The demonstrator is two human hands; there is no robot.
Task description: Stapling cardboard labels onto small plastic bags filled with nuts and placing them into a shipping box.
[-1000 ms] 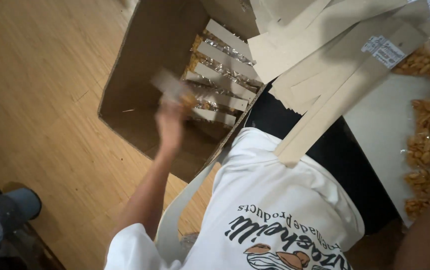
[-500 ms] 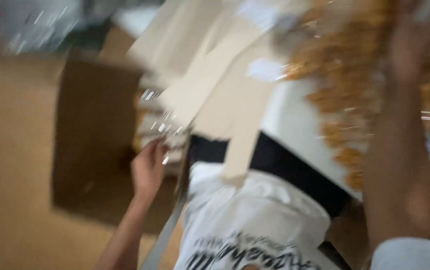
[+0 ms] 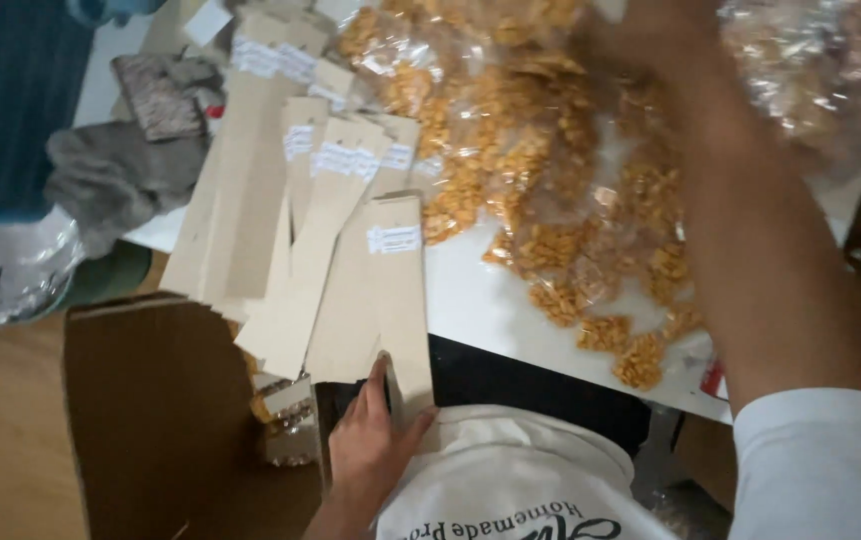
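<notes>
Two hands: left hand (image 3: 375,440) grip open, flat on cardboard strip (image 3: 395,300); right hand (image 3: 665,40) w/ snack bags (image 3: 540,160), grip can't tell.

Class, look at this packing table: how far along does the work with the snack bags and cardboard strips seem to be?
Done: several filled clear bags lie inside the open carton. In hand: the left hand rests on the near end of a cardboard strip, while the right hand reaches among the snack bags. Left: many bags remain heaped on the white table, and a fan of labelled strips lies unused.
</notes>
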